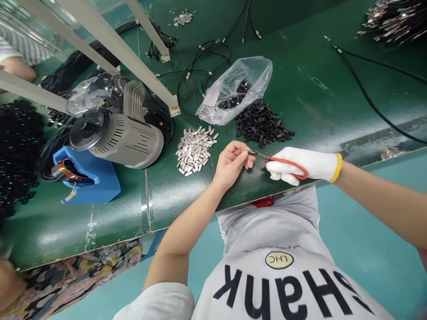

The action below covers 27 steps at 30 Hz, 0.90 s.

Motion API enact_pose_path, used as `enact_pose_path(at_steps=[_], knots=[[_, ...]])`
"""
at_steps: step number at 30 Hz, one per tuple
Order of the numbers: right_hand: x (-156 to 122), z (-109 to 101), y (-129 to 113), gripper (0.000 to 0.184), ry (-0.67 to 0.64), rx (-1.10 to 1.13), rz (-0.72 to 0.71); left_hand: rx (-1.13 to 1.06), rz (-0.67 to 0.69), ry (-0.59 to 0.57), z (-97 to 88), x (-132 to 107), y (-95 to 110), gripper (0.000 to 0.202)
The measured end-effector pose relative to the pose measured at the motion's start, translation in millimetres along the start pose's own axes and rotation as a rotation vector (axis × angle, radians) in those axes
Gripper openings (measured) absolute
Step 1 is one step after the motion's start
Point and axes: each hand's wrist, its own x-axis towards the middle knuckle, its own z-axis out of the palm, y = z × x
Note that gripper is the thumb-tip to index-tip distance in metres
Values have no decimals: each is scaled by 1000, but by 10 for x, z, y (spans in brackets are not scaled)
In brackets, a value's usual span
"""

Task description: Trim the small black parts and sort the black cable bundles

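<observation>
Near the front edge of the green table, my bare left hand [231, 163] pinches a small black plastic part [252, 153] between thumb and forefinger. My right hand [293, 165], in a white glove with a yellow cuff, is closed around red-handled pliers [298, 167]. Their tips reach the black part and seem to touch it; whether they grip it is too small to tell. Just beyond my hands lies a heap of similar black plastic parts [263, 124]. To the left of my left hand is a pile of silver metal connectors [196, 150].
Behind the black heap, a clear plastic bag [230, 100] holds more black parts. A grey fan [126, 138] and a blue tape dispenser [100, 178] stand left, beside white metal posts [133, 53]. Black cables [360, 84] lie right. Another person's arm [18, 66] shows far left.
</observation>
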Motion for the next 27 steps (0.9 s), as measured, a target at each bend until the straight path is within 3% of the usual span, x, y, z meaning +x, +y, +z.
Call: enact_pose_path(at_steps=[5, 9, 16, 27], knots=[[54, 96, -49, 61, 357, -742, 42, 86, -21, 33, -14, -6, -19, 31], [70, 161, 3, 64, 477, -1067, 23, 106, -28, 52, -17, -8, -41, 33], [102, 182, 38, 68, 455, -1135, 13, 118, -28, 56, -31, 2, -75, 35], [151, 159, 80, 67, 431, -1067, -6, 124, -7, 59, -57, 18, -107, 35]])
